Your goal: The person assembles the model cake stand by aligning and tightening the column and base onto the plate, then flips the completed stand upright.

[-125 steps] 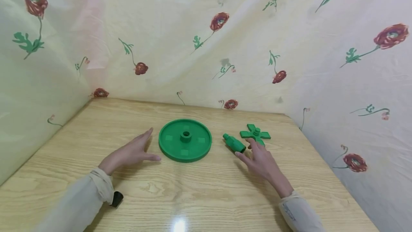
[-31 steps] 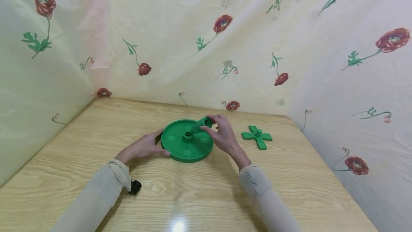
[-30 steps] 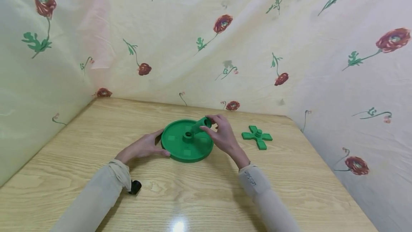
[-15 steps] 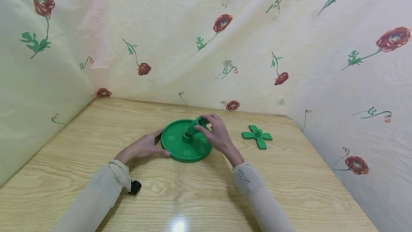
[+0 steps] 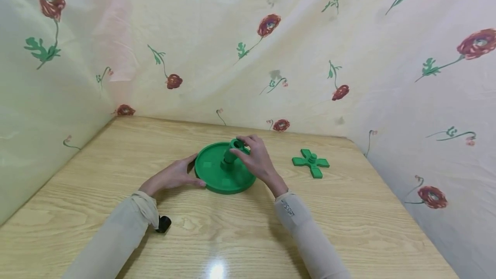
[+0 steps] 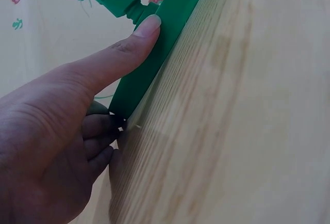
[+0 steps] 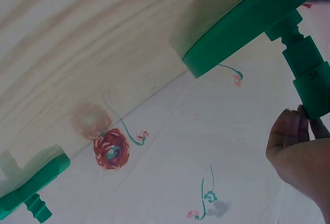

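Note:
A round green tray-like disc [image 5: 209, 178] with a raised rim and a central hub lies flat on the table. My left hand [image 5: 176, 176] holds its left edge, with the thumb [image 6: 147, 27] on the near side of the rim and the other fingers beyond. My right hand [image 5: 258, 161] pinches the upper, hollow end of a green stepped post [image 5: 231, 151], marked with a number in the right wrist view. The post leans slightly, its narrow ridged end [image 7: 292, 37] at the mouth of the hub; how deep it sits I cannot tell.
Right of the disc, a green four-armed cross piece [image 5: 311, 162] with a ridged stub pointing up lies on the wooden table [image 5: 217, 236]. A flower-patterned cloth [image 5: 217, 55] hangs behind and at both sides. A small black object [image 5: 164, 224] shows at my left cuff.
My right hand has picked up the post from the right of the disc, brought it left to the hub and tipped it more upright. My left hand has taken hold of the disc's edge.

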The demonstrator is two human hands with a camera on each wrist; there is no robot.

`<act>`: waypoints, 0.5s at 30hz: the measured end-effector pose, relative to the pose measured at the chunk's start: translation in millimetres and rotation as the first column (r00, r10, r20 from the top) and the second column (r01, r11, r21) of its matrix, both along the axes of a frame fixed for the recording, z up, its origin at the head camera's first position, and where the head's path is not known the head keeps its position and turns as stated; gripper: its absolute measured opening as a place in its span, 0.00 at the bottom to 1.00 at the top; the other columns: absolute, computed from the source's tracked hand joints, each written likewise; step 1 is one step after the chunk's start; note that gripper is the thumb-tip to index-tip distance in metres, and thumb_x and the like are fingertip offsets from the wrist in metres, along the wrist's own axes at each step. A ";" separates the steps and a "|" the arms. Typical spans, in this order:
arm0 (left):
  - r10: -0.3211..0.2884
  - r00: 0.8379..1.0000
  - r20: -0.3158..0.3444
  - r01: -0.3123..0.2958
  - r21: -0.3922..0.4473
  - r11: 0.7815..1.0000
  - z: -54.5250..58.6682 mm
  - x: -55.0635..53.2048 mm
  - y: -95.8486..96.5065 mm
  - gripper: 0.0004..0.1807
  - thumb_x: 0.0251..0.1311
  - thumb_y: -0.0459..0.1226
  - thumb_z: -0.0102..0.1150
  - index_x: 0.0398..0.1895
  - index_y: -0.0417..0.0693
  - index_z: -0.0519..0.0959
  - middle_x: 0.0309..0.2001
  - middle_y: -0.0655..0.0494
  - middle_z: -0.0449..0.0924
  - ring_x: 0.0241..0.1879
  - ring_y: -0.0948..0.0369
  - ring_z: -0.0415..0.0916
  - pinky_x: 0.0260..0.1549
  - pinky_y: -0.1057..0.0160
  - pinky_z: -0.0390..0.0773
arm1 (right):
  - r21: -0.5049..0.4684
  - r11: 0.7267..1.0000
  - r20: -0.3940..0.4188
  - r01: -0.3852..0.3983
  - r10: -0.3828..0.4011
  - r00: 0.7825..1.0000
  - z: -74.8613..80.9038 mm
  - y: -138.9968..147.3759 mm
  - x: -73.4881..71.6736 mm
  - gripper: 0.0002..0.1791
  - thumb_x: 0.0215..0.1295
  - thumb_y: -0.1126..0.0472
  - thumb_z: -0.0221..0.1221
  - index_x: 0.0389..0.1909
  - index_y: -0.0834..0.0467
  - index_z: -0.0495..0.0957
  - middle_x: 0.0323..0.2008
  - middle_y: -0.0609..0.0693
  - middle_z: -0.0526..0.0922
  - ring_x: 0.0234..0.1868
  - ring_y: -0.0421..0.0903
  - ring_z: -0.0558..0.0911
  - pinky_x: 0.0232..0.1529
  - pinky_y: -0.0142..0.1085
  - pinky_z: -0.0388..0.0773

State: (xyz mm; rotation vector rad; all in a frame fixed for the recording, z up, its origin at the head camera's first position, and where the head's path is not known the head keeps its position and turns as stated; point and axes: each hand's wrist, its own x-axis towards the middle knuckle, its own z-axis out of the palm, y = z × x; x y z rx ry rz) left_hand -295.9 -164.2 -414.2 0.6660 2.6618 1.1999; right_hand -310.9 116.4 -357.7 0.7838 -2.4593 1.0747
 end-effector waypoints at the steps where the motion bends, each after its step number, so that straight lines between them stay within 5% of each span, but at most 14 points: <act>1: -0.001 1.000 0.000 0.001 0.000 1.000 0.1 0.2 0.0 0.64 0.57 0.55 0.76 0.82 0.34 0.47 0.79 0.33 0.52 0.77 0.38 0.51 0.70 0.37 0.60 | 0.000 1.000 0.006 0.002 -0.002 1.000 0.5 -0.7 -0.1 0.25 0.69 0.59 0.69 0.62 0.68 0.79 0.52 0.60 0.79 0.56 0.57 0.75 0.54 0.50 0.77; 15: -0.015 1.000 0.011 0.015 0.013 1.000 1.2 0.4 -0.3 0.63 0.58 0.55 0.76 0.82 0.33 0.46 0.79 0.32 0.51 0.77 0.37 0.50 0.70 0.35 0.58 | 0.024 1.000 0.002 0.011 -0.011 1.000 0.9 -11.4 -6.1 0.25 0.69 0.59 0.69 0.62 0.69 0.79 0.52 0.62 0.78 0.56 0.60 0.76 0.56 0.52 0.76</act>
